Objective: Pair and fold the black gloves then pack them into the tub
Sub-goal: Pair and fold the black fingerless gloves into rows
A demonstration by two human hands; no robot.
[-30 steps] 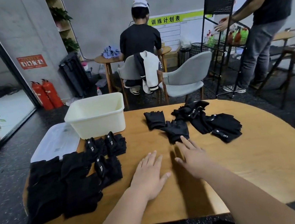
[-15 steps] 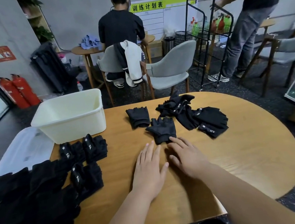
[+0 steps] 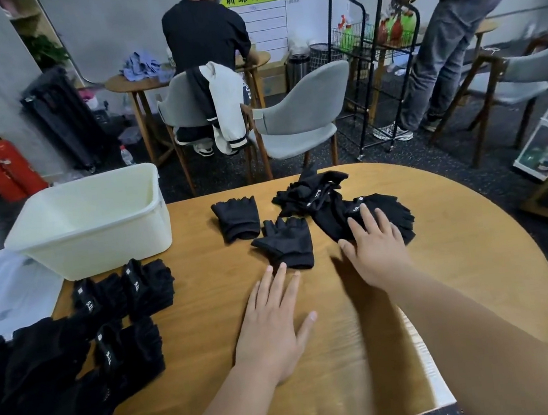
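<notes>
Head view: a loose heap of black fingerless knit gloves (image 3: 329,193) lies tangled at the far right of the work area, white lettering showing on some cuffs. Just beside it, nearer the middle, a single black glove (image 3: 287,243) lies flat and spread, and a folded black glove bundle (image 3: 236,218) sits just beyond that. The right hand (image 3: 379,249) reaches onto the near edge of the heap, fingers straight and laid flat on a glove there, with nothing pinched or lifted. The left hand (image 3: 273,324) rests palm-down on the bare wood, fingers spread and straight, its tips at the cuff of the single glove; whether they touch it I cannot tell. Several folded black pairs (image 3: 127,290) wait at the left, near a cream plastic tub (image 3: 64,253) in which no gloves show. All of this sits on a rounded wooden table (image 3: 463,270), and a translucent lid (image 3: 7,298) lies beside the tub.

Pairing looks to be the step in hand, packing not yet begun. Next, the right hand likely needs to pinch one glove free of the tangle without dragging its neighbours, then lay it on the single glove, cuffs matched, ready to fold
</notes>
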